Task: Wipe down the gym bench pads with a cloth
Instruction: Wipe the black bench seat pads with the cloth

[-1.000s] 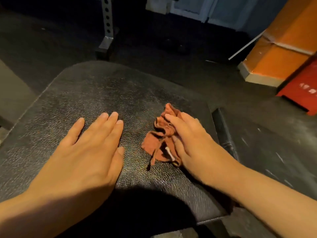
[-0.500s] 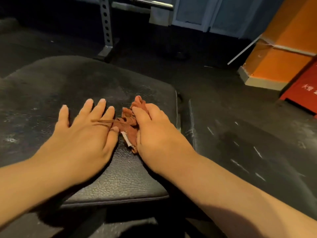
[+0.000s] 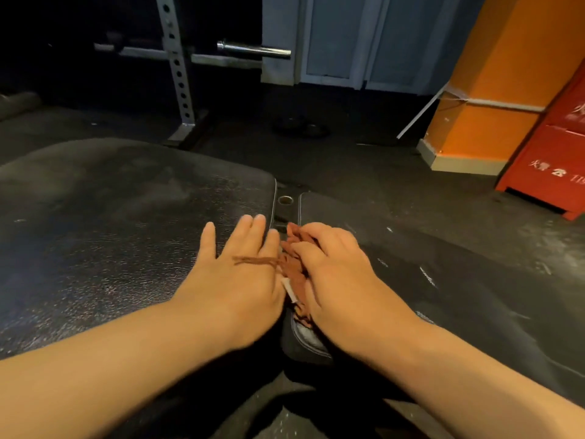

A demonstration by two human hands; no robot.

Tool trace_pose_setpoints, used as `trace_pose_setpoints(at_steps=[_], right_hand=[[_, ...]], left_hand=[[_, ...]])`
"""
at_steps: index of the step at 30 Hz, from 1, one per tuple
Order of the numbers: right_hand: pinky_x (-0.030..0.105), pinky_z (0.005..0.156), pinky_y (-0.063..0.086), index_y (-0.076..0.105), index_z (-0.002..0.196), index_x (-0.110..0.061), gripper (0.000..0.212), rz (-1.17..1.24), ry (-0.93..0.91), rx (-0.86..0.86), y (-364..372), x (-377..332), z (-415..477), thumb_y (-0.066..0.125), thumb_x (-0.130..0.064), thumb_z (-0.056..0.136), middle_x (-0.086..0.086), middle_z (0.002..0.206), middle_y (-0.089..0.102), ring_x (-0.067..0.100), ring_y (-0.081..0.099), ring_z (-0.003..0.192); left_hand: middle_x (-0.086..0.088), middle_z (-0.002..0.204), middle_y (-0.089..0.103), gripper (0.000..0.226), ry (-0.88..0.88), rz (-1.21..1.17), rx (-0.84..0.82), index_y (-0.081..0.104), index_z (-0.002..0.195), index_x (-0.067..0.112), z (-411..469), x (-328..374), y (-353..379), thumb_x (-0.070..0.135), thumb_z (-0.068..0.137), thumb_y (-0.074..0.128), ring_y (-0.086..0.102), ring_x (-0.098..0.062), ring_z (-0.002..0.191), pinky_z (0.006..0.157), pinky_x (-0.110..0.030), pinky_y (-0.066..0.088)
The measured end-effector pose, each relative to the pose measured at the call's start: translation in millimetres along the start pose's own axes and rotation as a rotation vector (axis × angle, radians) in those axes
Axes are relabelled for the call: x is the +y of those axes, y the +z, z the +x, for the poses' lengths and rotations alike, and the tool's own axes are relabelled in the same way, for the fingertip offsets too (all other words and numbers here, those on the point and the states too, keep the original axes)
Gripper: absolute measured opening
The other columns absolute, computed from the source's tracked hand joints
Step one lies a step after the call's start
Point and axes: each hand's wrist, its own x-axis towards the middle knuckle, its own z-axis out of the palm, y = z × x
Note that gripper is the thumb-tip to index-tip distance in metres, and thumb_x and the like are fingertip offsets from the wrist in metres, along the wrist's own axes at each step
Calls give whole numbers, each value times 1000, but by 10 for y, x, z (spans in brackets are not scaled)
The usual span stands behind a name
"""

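Cloth (image 3: 292, 267): rust-brown, bunched, lying over the gap (image 3: 285, 200) btwn the two bench pads and onto the left edge of the R pad (image 3: 443, 264), toward its near-left corner. White tag (image 3: 290, 291) sticks out of it on the near side. One loose strand (image 3: 253, 260) trails left and lies across the back of the L hand (image 3: 234, 280).

R hand (image 3: 338, 280): on top of the cloth, palm down, fingers curled over the bunch and holding it against the pad. Most of the cloth is hidden under it, so only the left fringe shows.

L hand: flat on the L pad (image 3: 110, 223), right at that pad's right edge, just beside the cloth. Fingers straight, thumb spread out to the left, other fingers close together. It holds nothing, palm resting on the pad. Little-finger side touches the cloth fringe.

Hands sit side by side w/ only the cloth between them. Both forearms bare, coming in from the near side.

Pads: black textured vinyl, scuffed, pale streaks on both. A round hole in the frame shows in the gap at the far end.

Bkgd: dark floor (image 3: 332, 160), perforated rack upright (image 3: 177, 64) w/ a steel bar (image 3: 253, 49) beyond the L pad. Grey door (image 3: 348, 36) behind. Orange pillar (image 3: 493, 74) and red cabinet (image 3: 557, 160) at far right, well apart from the bench.
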Motion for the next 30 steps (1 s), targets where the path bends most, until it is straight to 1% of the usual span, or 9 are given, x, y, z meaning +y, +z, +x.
trace_pose_setpoints(at_steps=[5, 7, 9, 12, 14, 17, 21, 24, 30], right_hand=[[30, 114, 24, 41, 150, -20, 49, 10, 249, -46, -15, 827, 36, 41, -15, 101, -4, 157, 27, 24, 28, 141], [16, 114, 20, 52, 141, -12, 41, 102, 296, -5, 0, 970, 91, 43, -11, 101, 3, 154, 37, 23, 31, 143], [0, 104, 11, 52, 141, -13, 40, 210, 229, -12, 22, 943, 40, 44, -10, 102, 0, 151, 41, 13, 31, 144], [-9, 86, 27, 42, 149, -21, 46, 408, 158, -85, -64, 900, -169, 39, -8, 105, -11, 135, 44, -14, 46, 119], [-1, 99, 32, 34, 153, -22, 52, 396, 159, -93, -62, 1125, -126, 39, -6, 103, -12, 149, 38, -19, 40, 125], [24, 122, 20, 31, 154, -14, 54, 293, 215, -35, 0, 1279, 129, 40, -6, 101, 3, 161, 29, 15, 28, 148], [24, 123, 18, 37, 153, -10, 51, 387, 33, -26, 115, 989, -39, 44, -15, 103, 0, 162, 25, 14, 20, 151], [13, 116, 22, 33, 155, -19, 56, 517, 19, -86, 73, 1163, -193, 46, -10, 101, -7, 165, 19, 8, 24, 148], [29, 125, 9, 25, 157, -9, 62, 388, 79, -5, 93, 1188, 151, 44, -13, 98, 6, 165, 18, 20, 13, 153]], left_hand=[[1, 167, -8, 60, 103, -78, 63, 3, 159, 18, 278, 414, 41, 40, 105, 15, -12, -14, 153, 122, -54, -6], [-6, 167, -3, 60, 116, -96, 91, 5, 159, 12, 417, 591, 61, 38, 106, 17, -6, -21, 154, 124, -47, 0], [-11, 167, 0, 62, 112, -88, 130, 6, 158, 7, 508, 748, 100, 36, 105, 19, -4, -29, 153, 125, -43, 2], [-13, 166, 7, 63, 99, -101, 190, 11, 158, 6, 530, 837, 190, 36, 103, 6, -2, -30, 153, 125, -42, 1], [-13, 164, 18, 74, 97, -111, 266, 20, 156, 6, 520, 839, 216, 39, 94, -5, 8, -29, 153, 125, -40, 3], [-15, 163, 21, 85, 54, -141, 294, 24, 155, 4, 554, 838, 241, 41, 85, -9, 13, -28, 153, 125, -39, 6], [-16, 166, 4, 90, 34, -97, 199, 9, 158, 4, 521, 855, 197, 42, 80, -15, -3, -28, 154, 125, -40, -1], [-14, 166, -1, 83, 28, -83, 163, 6, 158, 4, 494, 887, 144, 41, 85, -10, -6, -26, 154, 125, -39, -4], [-11, 166, 9, 77, 9, -81, 200, 17, 158, 7, 521, 880, 142, 42, 92, -2, 1, -22, 154, 122, -31, -8]])
